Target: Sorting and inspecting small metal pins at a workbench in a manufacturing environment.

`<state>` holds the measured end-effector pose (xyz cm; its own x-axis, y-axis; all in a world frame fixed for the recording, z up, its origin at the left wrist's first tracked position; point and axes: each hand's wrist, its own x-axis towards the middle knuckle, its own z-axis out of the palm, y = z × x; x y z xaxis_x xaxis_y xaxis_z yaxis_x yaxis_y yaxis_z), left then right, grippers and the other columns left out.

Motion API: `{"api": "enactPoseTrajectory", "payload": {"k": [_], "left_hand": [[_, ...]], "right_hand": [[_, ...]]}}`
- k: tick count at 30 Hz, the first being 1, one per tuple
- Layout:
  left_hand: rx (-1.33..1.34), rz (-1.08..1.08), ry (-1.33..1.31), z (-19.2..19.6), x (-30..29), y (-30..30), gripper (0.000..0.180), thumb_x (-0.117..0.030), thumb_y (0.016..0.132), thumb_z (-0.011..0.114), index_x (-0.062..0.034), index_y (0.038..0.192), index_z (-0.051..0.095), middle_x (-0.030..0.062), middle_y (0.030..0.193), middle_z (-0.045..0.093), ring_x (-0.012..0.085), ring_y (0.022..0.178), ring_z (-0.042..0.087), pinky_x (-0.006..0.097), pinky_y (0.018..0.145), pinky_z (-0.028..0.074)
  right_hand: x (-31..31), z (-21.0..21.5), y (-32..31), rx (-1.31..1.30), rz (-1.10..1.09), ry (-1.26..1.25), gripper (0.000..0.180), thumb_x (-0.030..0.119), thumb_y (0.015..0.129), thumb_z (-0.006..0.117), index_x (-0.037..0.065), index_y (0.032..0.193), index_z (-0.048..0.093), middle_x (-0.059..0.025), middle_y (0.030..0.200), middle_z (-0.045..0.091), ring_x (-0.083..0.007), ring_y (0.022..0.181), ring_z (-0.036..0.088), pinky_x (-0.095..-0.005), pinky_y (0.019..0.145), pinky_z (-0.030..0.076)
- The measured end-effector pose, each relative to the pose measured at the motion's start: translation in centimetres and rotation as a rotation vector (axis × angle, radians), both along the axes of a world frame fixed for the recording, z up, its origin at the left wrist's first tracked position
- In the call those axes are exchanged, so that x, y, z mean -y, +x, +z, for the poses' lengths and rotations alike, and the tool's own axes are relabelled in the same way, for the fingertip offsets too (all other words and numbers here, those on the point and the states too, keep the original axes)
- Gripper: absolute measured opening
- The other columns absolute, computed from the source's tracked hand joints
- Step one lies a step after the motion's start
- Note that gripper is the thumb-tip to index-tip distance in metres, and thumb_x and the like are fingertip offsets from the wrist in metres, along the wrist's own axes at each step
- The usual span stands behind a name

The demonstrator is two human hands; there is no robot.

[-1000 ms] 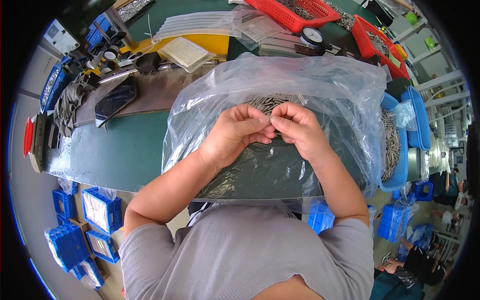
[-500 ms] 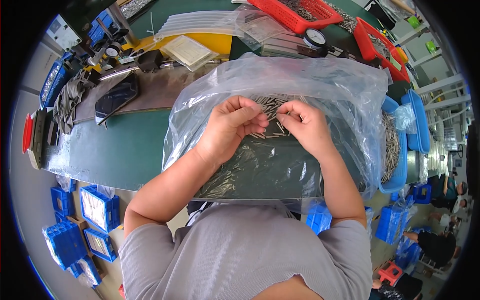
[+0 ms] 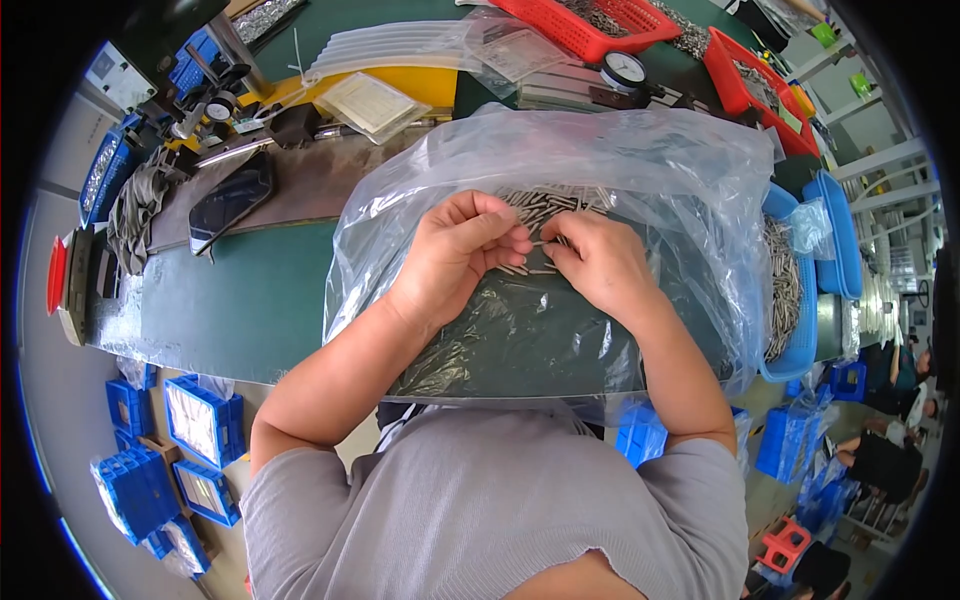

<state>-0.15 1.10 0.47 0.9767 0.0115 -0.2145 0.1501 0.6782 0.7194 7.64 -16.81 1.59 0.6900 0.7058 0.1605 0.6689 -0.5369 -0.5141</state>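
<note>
A pile of small slim metal pins (image 3: pixel 548 203) lies on a large clear plastic bag (image 3: pixel 440 170) spread over the green table. Just left of the pile, my left hand (image 3: pixel 462 245) is closed, thumb against curled fingers; whatever it holds is hidden. My right hand (image 3: pixel 603 262) comes in low over the pile's near side, fingertips pinched together close to the left fingers. A small metal pin seems to stick out at its fingertips, partly covered. A few loose pins lie below the two hands.
On the right stands a blue basket (image 3: pixel 788 300) full of metal pins. Red baskets (image 3: pixel 590 32) of parts stand at the back, near a dial gauge (image 3: pixel 624 70). A dark phone (image 3: pixel 232 203) lies left on a brown plate; blue crates (image 3: pixel 205 418) stand on the floor.
My right hand has moved left and turned more palm-down, bringing its fingertips close to my left hand. The left hand has barely moved.
</note>
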Motion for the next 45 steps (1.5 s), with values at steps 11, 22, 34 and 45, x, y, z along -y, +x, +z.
{"api": "enactPoseTrajectory", "payload": {"k": [11, 22, 34, 45], "left_hand": [[-0.027, -0.093, 0.008, -0.1, 0.3, 0.0, 0.009, -0.013, 0.092, 0.051, -0.0042, 0.091, 0.054, 0.0083, 0.083, 0.061, 0.0165, 0.076, 0.061, 0.028, 0.069, 0.050], [-0.032, -0.155, 0.005, -0.3, 0.7, -0.2, 0.008, -0.012, 0.091, 0.054, -0.0033, 0.092, 0.054, 0.0094, 0.081, 0.062, 0.0174, 0.074, 0.062, 0.028, 0.067, 0.051], [-0.033, -0.177, -0.055, -0.7, 0.8, -0.2, 0.008, -0.009, 0.090, 0.053, -0.0017, 0.093, 0.055, 0.0116, 0.085, 0.063, 0.0207, 0.077, 0.064, 0.031, 0.072, 0.053], [0.008, -0.005, -0.048, -0.1, 0.0, 0.0, 0.008, -0.009, 0.088, 0.055, -0.0016, 0.090, 0.055, 0.0102, 0.082, 0.063, 0.0188, 0.075, 0.063, 0.031, 0.070, 0.053]], "right_hand": [[1.4, 0.7, 1.4, -0.581, -0.032, 0.387, 0.010, 0.011, 0.086, 0.059, 0.001, 0.087, 0.058, 0.0048, 0.075, 0.054, -0.0032, 0.069, 0.046, -0.0196, 0.061, 0.038], [0.9, 1.5, 0.3, -0.592, -0.001, 0.458, 0.012, 0.012, 0.086, 0.060, 0.000, 0.084, 0.058, 0.0035, 0.071, 0.054, -0.0026, 0.065, 0.045, -0.0201, 0.059, 0.039], [0.0, 0.5, -0.1, -0.873, 0.088, 0.517, 0.006, 0.007, 0.086, 0.060, 0.002, 0.087, 0.057, 0.0037, 0.074, 0.054, -0.0026, 0.067, 0.048, -0.0186, 0.061, 0.040], [1.5, 0.9, 2.1, -1.581, 0.070, 0.928, 0.012, 0.015, 0.088, 0.049, 0.004, 0.088, 0.053, -0.0020, 0.071, 0.048, -0.0052, 0.055, 0.040, -0.0162, 0.040, 0.026]]}}
